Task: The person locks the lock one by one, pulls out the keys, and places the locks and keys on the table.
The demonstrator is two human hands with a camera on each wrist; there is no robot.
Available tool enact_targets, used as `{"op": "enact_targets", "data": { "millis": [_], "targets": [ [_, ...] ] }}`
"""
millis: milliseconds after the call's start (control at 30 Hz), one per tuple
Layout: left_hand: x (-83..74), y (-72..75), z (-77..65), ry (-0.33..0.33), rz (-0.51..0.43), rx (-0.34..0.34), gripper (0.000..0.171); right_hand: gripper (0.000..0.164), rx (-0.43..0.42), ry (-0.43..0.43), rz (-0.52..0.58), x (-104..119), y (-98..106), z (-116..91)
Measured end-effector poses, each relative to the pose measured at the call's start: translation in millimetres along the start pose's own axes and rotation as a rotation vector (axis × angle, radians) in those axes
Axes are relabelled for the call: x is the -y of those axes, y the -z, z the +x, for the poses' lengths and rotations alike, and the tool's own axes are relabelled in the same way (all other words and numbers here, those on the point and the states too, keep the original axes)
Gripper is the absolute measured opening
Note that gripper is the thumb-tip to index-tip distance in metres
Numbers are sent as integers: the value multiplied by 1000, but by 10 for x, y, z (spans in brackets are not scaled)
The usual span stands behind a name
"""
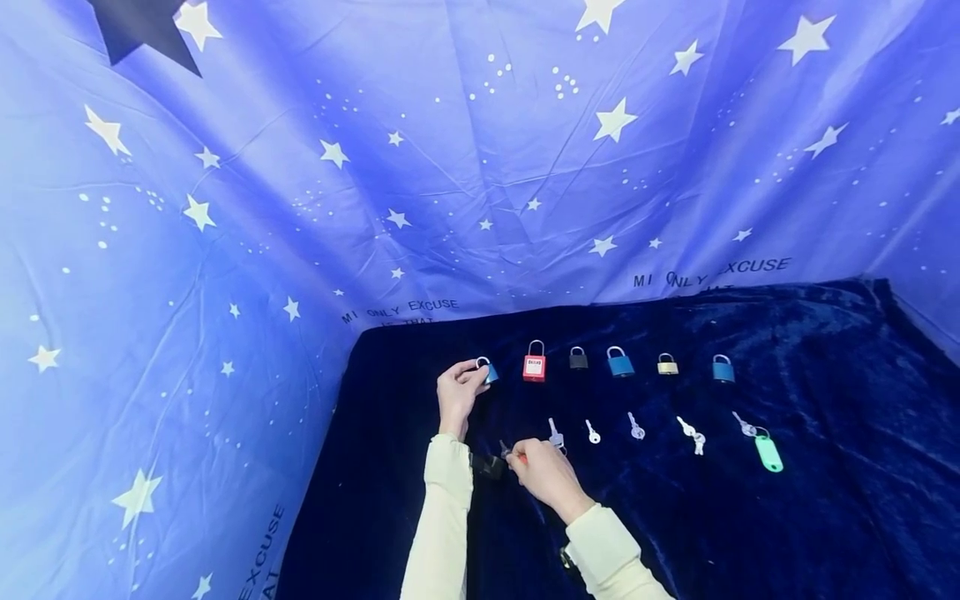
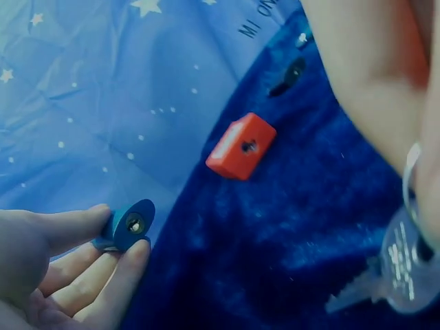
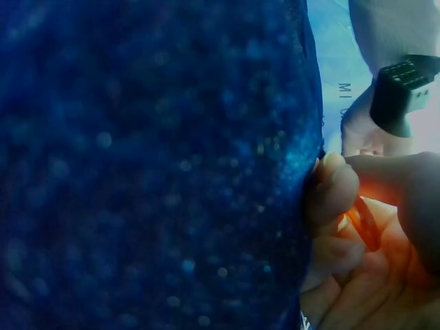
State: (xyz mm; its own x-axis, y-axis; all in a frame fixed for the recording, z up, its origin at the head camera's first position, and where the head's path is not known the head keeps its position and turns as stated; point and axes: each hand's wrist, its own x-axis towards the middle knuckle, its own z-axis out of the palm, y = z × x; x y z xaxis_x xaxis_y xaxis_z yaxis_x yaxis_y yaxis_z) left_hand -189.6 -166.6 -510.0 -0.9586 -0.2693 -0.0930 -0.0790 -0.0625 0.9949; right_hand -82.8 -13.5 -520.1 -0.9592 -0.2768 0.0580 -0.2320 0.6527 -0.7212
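Observation:
My left hand (image 1: 456, 398) grips a small blue padlock (image 1: 492, 372) at the left end of a row of padlocks. In the left wrist view the keyhole end of this blue padlock (image 2: 134, 224) faces the camera, between thumb and fingers. Lower and to the right, my right hand (image 1: 547, 475) pinches a silver key (image 2: 402, 265) on a ring. An orange tag (image 3: 364, 223) shows within the curled right fingers. The key is apart from the padlock. Closest to the left hand among the other padlocks is a red padlock (image 1: 535, 369).
Rightward in the row lie a black padlock (image 1: 578, 359), a blue padlock (image 1: 620, 363), a brass padlock (image 1: 667, 365) and another blue padlock (image 1: 723, 371). Several keys (image 1: 637, 427) lie nearer, one with a green tag (image 1: 768, 454). Dark blue cloth (image 1: 825, 517) lies underneath; a starry curtain (image 1: 480, 167) hangs behind.

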Motion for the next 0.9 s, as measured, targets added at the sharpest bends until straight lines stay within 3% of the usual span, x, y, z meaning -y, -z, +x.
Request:
{"op": "enact_targets", "data": {
  "millis": [233,433,533,700,767,900],
  "targets": [
    [161,5,3,24,126,43,26,34,5,-28,29,-28,-24,1],
    [203,-43,21,-7,205,-11,20,36,16,-56,66,-22,-9,11],
    [174,-68,25,-31,345,-10,27,36,19,-59,71,-19,-6,15],
    [153,-100,32,-80,670,30,54,30,25,-61,56,-26,-16,26],
    [162,-112,39,-91,733,37,56,27,21,-65,44,-31,-24,32],
    [213,-121,63,-101,750,4,51,25,5,-76,28,-49,-44,43]
  ]
}}
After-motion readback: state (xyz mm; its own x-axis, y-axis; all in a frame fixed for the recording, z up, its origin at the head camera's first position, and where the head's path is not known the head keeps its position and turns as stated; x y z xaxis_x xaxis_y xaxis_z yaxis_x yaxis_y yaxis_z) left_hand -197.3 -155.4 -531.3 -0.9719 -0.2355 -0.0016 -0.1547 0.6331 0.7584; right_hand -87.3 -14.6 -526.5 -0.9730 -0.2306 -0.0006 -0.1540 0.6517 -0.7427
